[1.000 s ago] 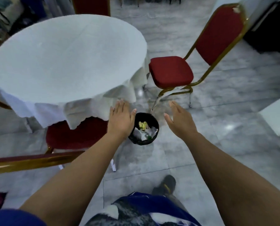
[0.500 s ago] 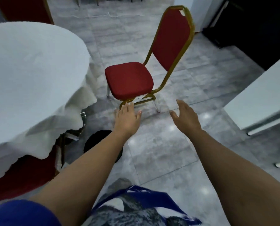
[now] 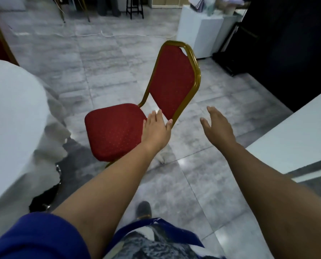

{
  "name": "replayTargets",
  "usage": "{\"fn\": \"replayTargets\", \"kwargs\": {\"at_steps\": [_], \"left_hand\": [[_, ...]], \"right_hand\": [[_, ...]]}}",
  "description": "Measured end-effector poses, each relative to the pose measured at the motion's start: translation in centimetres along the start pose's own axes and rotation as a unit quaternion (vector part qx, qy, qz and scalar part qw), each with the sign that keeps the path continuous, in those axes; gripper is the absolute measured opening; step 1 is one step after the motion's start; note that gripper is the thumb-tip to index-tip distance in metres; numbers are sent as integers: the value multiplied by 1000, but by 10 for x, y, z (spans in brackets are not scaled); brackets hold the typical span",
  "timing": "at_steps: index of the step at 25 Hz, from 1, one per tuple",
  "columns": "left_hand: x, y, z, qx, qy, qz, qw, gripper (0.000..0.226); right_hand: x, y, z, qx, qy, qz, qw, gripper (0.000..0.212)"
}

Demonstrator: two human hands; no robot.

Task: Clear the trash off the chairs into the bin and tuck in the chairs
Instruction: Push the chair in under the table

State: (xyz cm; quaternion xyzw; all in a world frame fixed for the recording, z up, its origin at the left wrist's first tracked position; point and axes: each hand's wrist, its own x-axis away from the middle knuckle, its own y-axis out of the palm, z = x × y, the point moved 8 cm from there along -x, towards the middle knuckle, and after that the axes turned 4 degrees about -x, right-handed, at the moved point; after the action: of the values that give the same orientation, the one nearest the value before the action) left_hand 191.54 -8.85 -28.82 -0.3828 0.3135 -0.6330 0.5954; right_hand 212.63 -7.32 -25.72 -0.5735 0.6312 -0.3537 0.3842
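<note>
Hands (image 3: 156, 130) (image 3: 218, 128) open near left-facing chair (image 3: 114, 129)

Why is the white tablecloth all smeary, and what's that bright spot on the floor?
Head view: the tablecloth at the left edge is smeared, probably motion blur from the camera moving. Head view: the bright spot on the floor is glare, a light reflecting off the shiny tiles. Head view: the red chair in the middle looks sharper.
</note>
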Motion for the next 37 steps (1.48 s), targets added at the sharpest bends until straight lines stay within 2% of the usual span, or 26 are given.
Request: {"fn": "replayTargets", "kwargs": {"at_steps": [9,13,19,22,26,32,37], "left_hand": [[-176,3,71,23,10,6,1000,66],[-240,23,91,13,-13,19,1000,67],[-328,49,137,56,-85,70,992,73],[-344,55,151,108,-130,139,976,74],[-345,53,153,95,-175,205,958,72],[-339,50,156,33,-192,201,960,68],[-333,49,152,17,-197,202,959,67]], "right_hand": [[-217,-9,7,-28,-27,18,999,55],[-318,5,1,-14,-87,-17,996,57],[-439,36,-22,-5,-205,-129,970,54],[-466,44,-34,-36,-254,-163,953,53],[-478,54,-44,-81,-318,-203,922,55],[-469,60,-59,-34,-422,-185,887,55],[-460,59,-65,-73,-439,-188,875,51]]}}
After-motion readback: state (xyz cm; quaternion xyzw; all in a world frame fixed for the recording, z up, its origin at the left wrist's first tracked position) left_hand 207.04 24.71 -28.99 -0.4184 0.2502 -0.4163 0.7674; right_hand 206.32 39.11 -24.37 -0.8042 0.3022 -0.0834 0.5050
